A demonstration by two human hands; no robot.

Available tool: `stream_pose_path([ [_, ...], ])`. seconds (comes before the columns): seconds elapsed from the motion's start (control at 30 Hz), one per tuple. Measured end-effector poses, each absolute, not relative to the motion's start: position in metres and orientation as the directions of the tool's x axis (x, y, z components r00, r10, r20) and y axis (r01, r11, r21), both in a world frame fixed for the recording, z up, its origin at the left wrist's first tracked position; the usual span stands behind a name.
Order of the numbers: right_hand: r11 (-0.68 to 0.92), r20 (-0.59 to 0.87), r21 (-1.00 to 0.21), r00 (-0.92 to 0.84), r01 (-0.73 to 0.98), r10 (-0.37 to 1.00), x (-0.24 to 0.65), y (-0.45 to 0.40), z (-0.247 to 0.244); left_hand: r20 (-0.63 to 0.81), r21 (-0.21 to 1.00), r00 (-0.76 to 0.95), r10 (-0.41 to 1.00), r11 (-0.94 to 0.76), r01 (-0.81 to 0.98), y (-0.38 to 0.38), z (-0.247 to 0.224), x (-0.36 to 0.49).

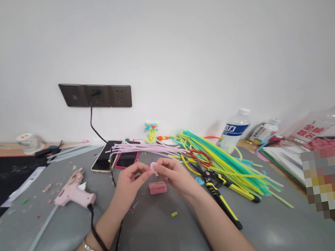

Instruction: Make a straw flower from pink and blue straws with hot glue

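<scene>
A small lilac coil [153, 166], apparently of pipe cleaner, is held between my two hands above the grey table. My right hand [172, 175] pinches it between thumb and fingers. Thumb and index of my left hand [133, 179] are closed against its other side; the exact contact is partly hidden. Just below my fingertips lies a folded pink bundle [158, 188] with ridged layers. Nearer to me is a short yellow piece [174, 214]. Long lilac pipe cleaners [145, 148] lie behind my hands.
Yellow-black pliers [219, 194] and green and yellow pipe cleaners [234, 161] lie right. A pink glue gun [74, 194] lies left, its black cable [95, 227] crossing my left forearm. Two phones [104, 159] and a bottle [234, 129] are toward the wall.
</scene>
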State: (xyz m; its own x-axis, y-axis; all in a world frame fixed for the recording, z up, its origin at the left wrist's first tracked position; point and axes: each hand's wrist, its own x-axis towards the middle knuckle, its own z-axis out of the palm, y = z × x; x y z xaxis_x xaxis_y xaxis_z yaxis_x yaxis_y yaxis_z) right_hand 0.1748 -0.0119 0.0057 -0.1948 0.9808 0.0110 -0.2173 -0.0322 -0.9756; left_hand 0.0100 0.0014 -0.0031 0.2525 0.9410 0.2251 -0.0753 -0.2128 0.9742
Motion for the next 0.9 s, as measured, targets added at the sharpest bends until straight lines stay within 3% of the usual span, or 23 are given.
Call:
stream_pose_path([
  [0.4, -0.121, -0.042, -0.974, -0.373, -0.190, 0.927, 0.188, -0.013, 0.006, 0.200, 0.979, 0.454, 0.868, -0.153, -0.138, 0.002, 0.001, 0.006],
  [0.6, -0.150, -0.073, -0.979, -0.453, -0.136, 0.888, 0.193, -0.017, 0.012, 0.108, 0.993, 0.556, 0.824, -0.057, -0.108, -0.001, 0.005, 0.003],
  [0.9, -0.092, -0.063, -0.993, -0.341, -0.068, 0.938, 0.197, -0.010, 0.004, 0.050, 0.999, 0.410, 0.911, -0.037, -0.039, 0.002, 0.001, 0.007],
])
